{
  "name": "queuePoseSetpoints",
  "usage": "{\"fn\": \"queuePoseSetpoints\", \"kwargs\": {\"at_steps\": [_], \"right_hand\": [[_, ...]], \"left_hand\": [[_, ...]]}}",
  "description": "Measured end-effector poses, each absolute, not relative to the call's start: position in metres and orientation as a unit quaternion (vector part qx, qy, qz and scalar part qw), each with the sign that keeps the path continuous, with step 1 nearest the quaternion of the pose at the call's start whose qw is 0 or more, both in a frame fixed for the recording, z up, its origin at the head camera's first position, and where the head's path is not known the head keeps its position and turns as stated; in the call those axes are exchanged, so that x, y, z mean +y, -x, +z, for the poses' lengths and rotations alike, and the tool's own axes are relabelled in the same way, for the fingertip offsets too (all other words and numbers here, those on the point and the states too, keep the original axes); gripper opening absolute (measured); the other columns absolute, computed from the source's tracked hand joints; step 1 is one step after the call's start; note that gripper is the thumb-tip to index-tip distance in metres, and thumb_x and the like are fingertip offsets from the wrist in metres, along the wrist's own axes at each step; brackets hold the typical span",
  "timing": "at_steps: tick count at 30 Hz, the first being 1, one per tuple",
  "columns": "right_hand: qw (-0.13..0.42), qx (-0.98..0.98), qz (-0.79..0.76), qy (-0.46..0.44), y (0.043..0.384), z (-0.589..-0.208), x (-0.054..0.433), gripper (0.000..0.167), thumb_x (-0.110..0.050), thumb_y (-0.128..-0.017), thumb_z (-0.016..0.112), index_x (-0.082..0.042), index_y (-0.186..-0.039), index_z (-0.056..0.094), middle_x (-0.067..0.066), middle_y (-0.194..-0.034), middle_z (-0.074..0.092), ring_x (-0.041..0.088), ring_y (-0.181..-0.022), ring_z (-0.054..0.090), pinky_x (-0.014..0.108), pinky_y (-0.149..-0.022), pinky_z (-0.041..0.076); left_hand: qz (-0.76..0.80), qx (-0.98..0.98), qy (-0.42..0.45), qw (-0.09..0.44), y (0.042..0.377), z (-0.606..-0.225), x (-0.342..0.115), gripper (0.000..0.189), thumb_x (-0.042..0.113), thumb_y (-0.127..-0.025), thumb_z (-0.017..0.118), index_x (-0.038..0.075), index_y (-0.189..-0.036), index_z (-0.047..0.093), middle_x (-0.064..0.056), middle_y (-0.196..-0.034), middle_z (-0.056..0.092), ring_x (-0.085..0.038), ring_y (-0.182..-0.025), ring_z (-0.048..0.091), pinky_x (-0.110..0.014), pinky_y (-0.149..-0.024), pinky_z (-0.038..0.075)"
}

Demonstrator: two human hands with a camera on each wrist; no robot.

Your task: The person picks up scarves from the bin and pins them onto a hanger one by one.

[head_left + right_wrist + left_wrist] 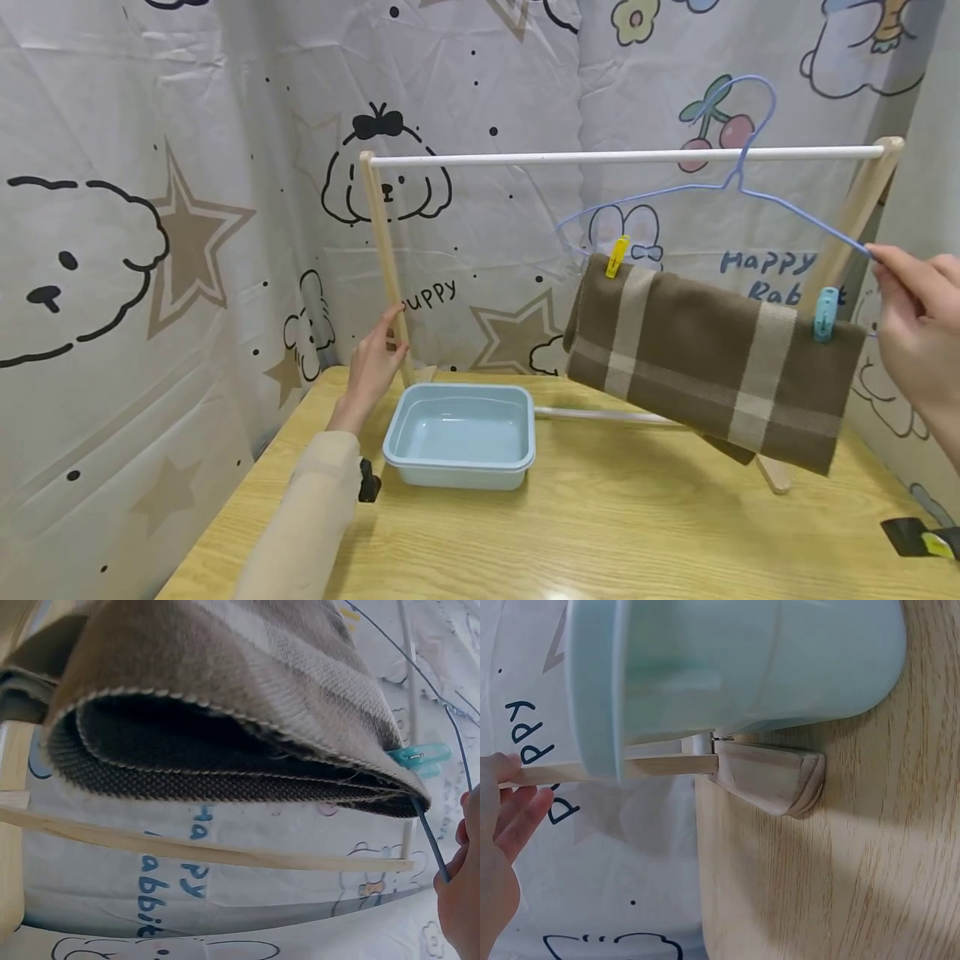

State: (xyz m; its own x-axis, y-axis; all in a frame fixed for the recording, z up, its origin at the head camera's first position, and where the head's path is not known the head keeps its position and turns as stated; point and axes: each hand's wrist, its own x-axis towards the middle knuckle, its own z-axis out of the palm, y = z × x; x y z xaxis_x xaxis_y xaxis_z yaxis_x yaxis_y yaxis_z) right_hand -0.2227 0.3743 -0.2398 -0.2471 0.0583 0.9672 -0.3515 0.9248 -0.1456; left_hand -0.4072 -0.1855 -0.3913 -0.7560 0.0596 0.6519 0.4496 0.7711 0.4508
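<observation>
My left hand (372,358) grips the left wooden post (381,225) of a drying rack, low down behind the basin. At the right, my right hand (922,325) pinches the lower right corner of a blue wire clothes hanger (798,212). The hanger is tilted, its hook above the rack's white rail (525,158) and its neck crossing it; whether hook and rail touch, I cannot tell. A folded brown plaid cloth (690,350) hangs from the hanger. A yellow clothespin (617,257) and a light blue clothespin (826,314) clip its top edge.
A light blue plastic basin (461,477) stands on the wooden table (570,533) beside the left post. The rack's lower bar (600,414) runs behind it, and a wooden foot (774,475) shows below the cloth. A printed curtain (247,92) encloses the table.
</observation>
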Motion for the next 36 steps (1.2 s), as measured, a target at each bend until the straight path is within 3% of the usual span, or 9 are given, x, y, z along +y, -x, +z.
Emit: {"fn": "queuePoseSetpoints", "kwargs": {"at_steps": [2,4,9,13,16,20,26,33,36], "right_hand": [[0.605,-0.770,0.180,-0.088,0.228,-0.240,0.376,0.023,-0.001,-0.101,0.052,0.011,-0.112,0.068,-0.009,-0.074,0.042,-0.019,-0.079,0.024,0.005,-0.069,0.020],[0.603,-0.771,0.187,-0.081,0.232,-0.239,0.378,0.022,0.001,-0.100,0.052,0.012,-0.111,0.068,-0.009,-0.075,0.042,-0.019,-0.079,0.024,0.005,-0.069,0.019],[0.599,-0.780,0.169,-0.071,0.241,-0.239,0.385,0.021,0.005,-0.098,0.051,0.015,-0.109,0.066,0.029,-0.081,0.051,-0.019,-0.084,0.022,0.009,-0.069,0.018],[0.594,-0.789,0.132,-0.084,0.247,-0.248,0.393,0.019,0.008,-0.095,0.053,0.016,-0.105,0.066,0.033,-0.082,0.053,0.010,-0.068,0.046,0.015,-0.063,0.022],[0.578,-0.807,0.091,-0.087,0.246,-0.259,0.399,0.019,0.006,-0.095,0.053,0.014,-0.106,0.066,0.030,-0.080,0.054,0.042,-0.063,0.049,0.015,-0.056,0.022],[0.570,-0.814,0.071,-0.083,0.246,-0.275,0.405,0.021,0.000,-0.096,0.054,0.010,-0.107,0.068,0.028,-0.079,0.057,0.043,-0.059,0.052,0.013,-0.051,0.021],[0.573,-0.811,0.093,-0.066,0.246,-0.288,0.407,0.023,-0.004,-0.098,0.054,0.008,-0.110,0.069,0.028,-0.083,0.060,0.041,-0.065,0.052,0.015,-0.057,0.023],[0.583,-0.802,0.125,-0.041,0.246,-0.293,0.403,0.025,-0.006,-0.101,0.051,0.010,-0.111,0.068,0.032,-0.089,0.059,0.049,-0.080,0.047,0.051,-0.073,0.031],[0.588,-0.794,0.148,-0.037,0.246,-0.298,0.402,0.027,-0.008,-0.100,0.052,0.010,-0.116,0.065,0.036,-0.098,0.057,0.053,-0.092,0.048,0.058,-0.085,0.032]], "left_hand": [[-0.305,-0.885,0.144,0.320,0.406,-0.391,-0.185,0.076,0.004,-0.089,0.073,0.033,-0.149,0.037,-0.017,-0.103,0.069,-0.032,-0.088,0.072,-0.045,-0.067,0.059],[-0.307,-0.885,0.143,0.320,0.406,-0.390,-0.184,0.076,0.004,-0.089,0.073,0.033,-0.149,0.037,-0.016,-0.103,0.068,-0.032,-0.088,0.072,-0.045,-0.068,0.059],[-0.309,-0.884,0.142,0.321,0.404,-0.390,-0.181,0.074,0.004,-0.089,0.073,0.033,-0.149,0.038,-0.016,-0.103,0.068,-0.031,-0.088,0.072,-0.045,-0.067,0.059],[-0.309,-0.882,0.146,0.324,0.403,-0.390,-0.179,0.073,0.004,-0.089,0.072,0.031,-0.148,0.039,-0.017,-0.102,0.068,-0.032,-0.088,0.073,-0.045,-0.067,0.060],[-0.311,-0.880,0.150,0.326,0.404,-0.391,-0.179,0.073,0.003,-0.089,0.072,0.030,-0.149,0.039,-0.017,-0.103,0.068,-0.032,-0.087,0.073,-0.044,-0.066,0.060],[-0.309,-0.878,0.155,0.332,0.405,-0.393,-0.180,0.073,0.003,-0.089,0.073,0.030,-0.149,0.039,-0.017,-0.104,0.069,-0.032,-0.085,0.073,-0.043,-0.062,0.059],[-0.308,-0.878,0.154,0.332,0.406,-0.392,-0.178,0.076,0.001,-0.089,0.072,0.030,-0.150,0.038,-0.017,-0.104,0.068,-0.032,-0.084,0.072,-0.041,-0.061,0.059],[-0.298,-0.905,0.152,0.261,0.403,-0.387,-0.176,0.089,0.005,-0.090,0.072,0.034,-0.156,0.020,-0.017,-0.125,0.059,-0.032,-0.100,0.065,-0.044,-0.072,0.057],[-0.301,-0.910,0.145,0.247,0.394,-0.384,-0.176,0.086,0.012,-0.092,0.072,0.034,-0.157,0.020,-0.018,-0.132,0.051,-0.033,-0.106,0.061,-0.042,-0.068,0.055]]}}
